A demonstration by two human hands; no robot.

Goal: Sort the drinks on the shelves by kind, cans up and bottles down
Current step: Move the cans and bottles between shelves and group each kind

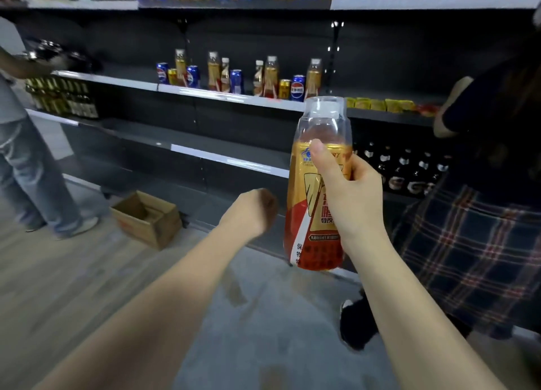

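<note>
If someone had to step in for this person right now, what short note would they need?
Right hand grips a gold-and-red bottle upright, off the shelves. Left hand is curled, holding nothing.
Middle shelf holds blue cans, gold cans and bottles mixed. The shelf below looks bare here.
Done: one bottle picked.
Left: set it on a lower shelf, move the other bottles down and the cans up.

head view: single wide-angle camera worn on the head | faces forward and down | close over both forearms | looks toward the dark shelves (234, 98) a little further off | floor (58, 272) below
</note>
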